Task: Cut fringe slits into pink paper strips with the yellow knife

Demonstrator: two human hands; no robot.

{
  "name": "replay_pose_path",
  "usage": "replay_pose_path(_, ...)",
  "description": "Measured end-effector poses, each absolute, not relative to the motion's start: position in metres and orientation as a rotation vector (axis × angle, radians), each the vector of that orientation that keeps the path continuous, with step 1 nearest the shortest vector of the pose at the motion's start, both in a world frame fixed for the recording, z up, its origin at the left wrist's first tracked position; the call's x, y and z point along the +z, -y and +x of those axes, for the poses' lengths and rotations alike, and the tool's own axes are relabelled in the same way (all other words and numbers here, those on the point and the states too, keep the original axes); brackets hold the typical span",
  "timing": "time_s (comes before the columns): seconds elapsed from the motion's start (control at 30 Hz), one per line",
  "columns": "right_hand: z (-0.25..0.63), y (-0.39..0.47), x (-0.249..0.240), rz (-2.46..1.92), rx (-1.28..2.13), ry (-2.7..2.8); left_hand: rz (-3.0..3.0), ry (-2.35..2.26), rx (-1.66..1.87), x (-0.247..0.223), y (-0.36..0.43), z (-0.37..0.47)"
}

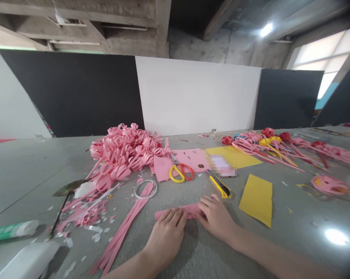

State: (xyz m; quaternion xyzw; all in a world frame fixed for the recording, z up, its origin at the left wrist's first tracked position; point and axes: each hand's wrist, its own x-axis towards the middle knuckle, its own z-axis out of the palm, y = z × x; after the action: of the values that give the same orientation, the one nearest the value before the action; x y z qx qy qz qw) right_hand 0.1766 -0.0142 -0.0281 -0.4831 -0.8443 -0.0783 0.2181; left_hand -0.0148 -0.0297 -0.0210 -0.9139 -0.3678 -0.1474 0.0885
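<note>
A narrow pink paper piece lies crosswise on the grey table in front of me. My left hand rests over its middle with the fingers together, pressing it down. At its right end, my right hand has its thumb and fingers closed around the paper. Beyond my hands are scissors with yellow and red handles, a roll of tape and a yellow cutter. Long pink strips run from under the tape roll toward the front edge.
A heap of pink paper loops stands back left. Paper flowers lie back right, near a yellow sheet. At the left are a green-and-white tube, a white block and scraps. Behind stand black and white panels.
</note>
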Motion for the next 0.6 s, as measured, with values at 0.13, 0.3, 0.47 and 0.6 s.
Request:
replay_pose_path(0.13,0.1769,0.014,-0.0285,-1.351,-0.189,2.349,-2.742,1.09,-0.365,-0.0203,0.0301,-0.0161)
replay_pose_path(0.3,0.1749,0.0116,-0.0311,-1.361,-0.163,2.378,-2.748,1.101,-0.315,-0.0195,0.0296,-0.018)
replay_pose_path(0.47,0.1773,0.0096,-0.0327,-1.329,-0.176,2.412,-2.738,1.072,-0.283,-0.0231,0.0265,-0.0198)
replay_pose_path(0.6,0.1845,0.0104,-0.0279,-1.295,-0.126,2.455,-2.732,1.085,-0.317,-0.0227,0.0276,-0.0184)
